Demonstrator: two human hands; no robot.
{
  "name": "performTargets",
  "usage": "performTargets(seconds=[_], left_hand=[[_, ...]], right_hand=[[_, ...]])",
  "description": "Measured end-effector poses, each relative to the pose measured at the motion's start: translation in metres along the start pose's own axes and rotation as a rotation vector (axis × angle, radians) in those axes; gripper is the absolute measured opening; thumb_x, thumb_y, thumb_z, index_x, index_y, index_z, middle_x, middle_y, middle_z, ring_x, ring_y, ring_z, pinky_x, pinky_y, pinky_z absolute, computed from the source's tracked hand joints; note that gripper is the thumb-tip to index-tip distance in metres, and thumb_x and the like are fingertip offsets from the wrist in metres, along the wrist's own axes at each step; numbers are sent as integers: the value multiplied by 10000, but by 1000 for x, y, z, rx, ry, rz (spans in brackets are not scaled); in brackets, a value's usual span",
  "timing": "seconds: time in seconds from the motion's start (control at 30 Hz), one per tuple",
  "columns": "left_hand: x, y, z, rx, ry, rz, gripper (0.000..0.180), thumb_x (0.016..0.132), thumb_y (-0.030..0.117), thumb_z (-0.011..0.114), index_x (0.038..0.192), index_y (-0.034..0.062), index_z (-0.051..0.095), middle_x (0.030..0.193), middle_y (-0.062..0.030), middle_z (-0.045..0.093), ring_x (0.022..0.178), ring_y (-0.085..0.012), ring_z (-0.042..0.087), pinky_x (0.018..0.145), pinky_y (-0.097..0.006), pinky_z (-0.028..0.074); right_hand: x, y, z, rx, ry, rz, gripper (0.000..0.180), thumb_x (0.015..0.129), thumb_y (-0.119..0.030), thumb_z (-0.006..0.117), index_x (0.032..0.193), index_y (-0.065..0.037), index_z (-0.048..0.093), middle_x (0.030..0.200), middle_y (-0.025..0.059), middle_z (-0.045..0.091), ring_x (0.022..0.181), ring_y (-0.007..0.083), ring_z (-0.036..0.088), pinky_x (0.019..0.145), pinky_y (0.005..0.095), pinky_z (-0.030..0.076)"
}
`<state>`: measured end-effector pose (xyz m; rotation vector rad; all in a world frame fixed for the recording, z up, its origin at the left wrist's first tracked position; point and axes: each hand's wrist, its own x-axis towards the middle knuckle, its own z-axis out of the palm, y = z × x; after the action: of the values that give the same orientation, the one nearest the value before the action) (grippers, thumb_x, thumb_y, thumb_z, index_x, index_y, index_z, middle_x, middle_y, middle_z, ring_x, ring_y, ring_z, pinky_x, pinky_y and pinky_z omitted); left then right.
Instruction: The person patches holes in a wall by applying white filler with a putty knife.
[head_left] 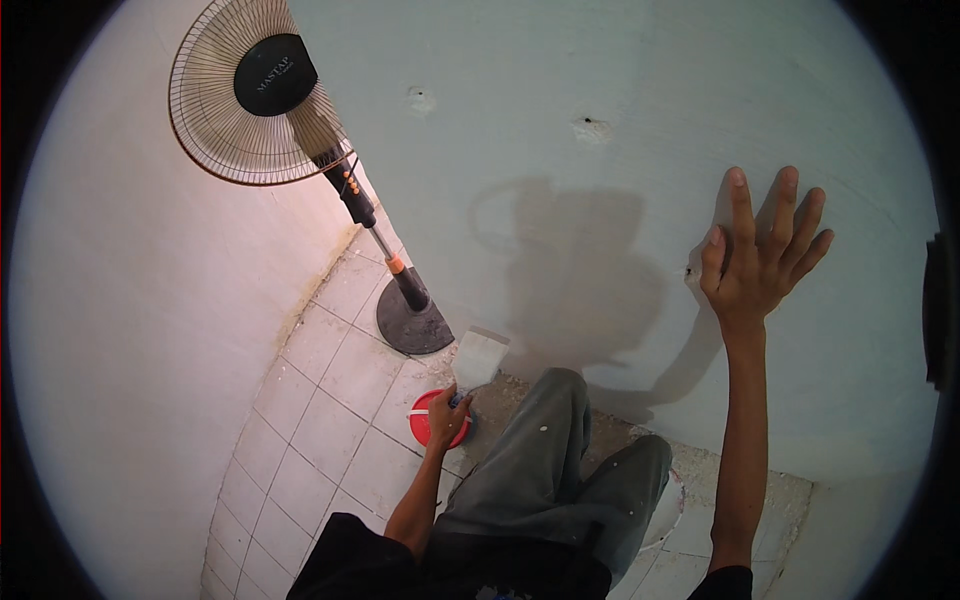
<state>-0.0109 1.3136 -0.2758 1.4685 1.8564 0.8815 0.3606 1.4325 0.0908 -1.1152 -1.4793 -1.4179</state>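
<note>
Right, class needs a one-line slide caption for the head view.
Left hand holding a scraper, right hand spread at the wall, fan standing on tiles.

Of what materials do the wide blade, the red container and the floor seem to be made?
Blade: possibly metal or plastic; it looks flat, pale and matt, which leaves the material open.
Red container: probably plastic, judging by its bright, even colour.
Floor: likely ceramic tiles, rather smooth but dirty; thin dark joints divide the pale squares.

You are holding your right hand with fingers splayed, right forearm running straight below it; your left hand, lower and leftward, is gripping, left forearm slanting down behind it.
</note>
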Motion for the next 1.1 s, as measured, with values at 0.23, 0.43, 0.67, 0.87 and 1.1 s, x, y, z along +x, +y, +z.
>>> performTargets(seconds=[0.23, 0.43, 0.67, 0.87, 1.1], left_hand=[[14, 5, -32, 162, 30, -60, 371, 767, 280, 704, 976, -26, 666, 774, -243, 642, 707, -368, 634, 638, -445, 458], [11, 49, -36, -1, 93, 49, 361, 763, 225, 718, 1014, -29, 662, 701, -203, 635, 589, -307, 605, 587, -394, 450], [-11, 42, 9, -338, 178, 44, 345, 780, 124, 728, 1084, -21, 649, 703, -55, 610, 610, -82, 494, 567, -259, 412], [2, 54, 46, -315, 171, 208, 347, 802, 120, 715, 1099, -33, 622, 716, -76, 584, 628, -90, 478, 586, -260, 416], [8, 41, 76, -277, 168, 124, 356, 807, 170, 701, 1090, -33, 627, 745, -189, 631, 605, -211, 582, 599, -349, 456]], right_hand=[[5, -4, -3, 6, 2, -4, 445, 945, -436, 341, 1340, -327, 514, 1517, 19, 314, 1432, 246, 206, 1190, 425, -4], [1, 1, -3, 6, 2, -11, 434, 914, -424, 380, 1315, -365, 533, 1504, 23, 342, 1427, 264, 223, 1191, 425, -28], [5, -5, -4, -15, -2, -46, 442, 949, -430, 340, 1328, -304, 528, 1504, 39, 337, 1429, 251, 213, 1185, 429, 5], [4, -4, 1, -13, 11, -53, 443, 942, -434, 354, 1325, -300, 529, 1502, 43, 340, 1428, 250, 215, 1185, 425, 4], [5, -2, 0, -16, 30, -68, 454, 942, -445, 344, 1332, -294, 522, 1499, 46, 344, 1426, 246, 217, 1185, 414, 2]])
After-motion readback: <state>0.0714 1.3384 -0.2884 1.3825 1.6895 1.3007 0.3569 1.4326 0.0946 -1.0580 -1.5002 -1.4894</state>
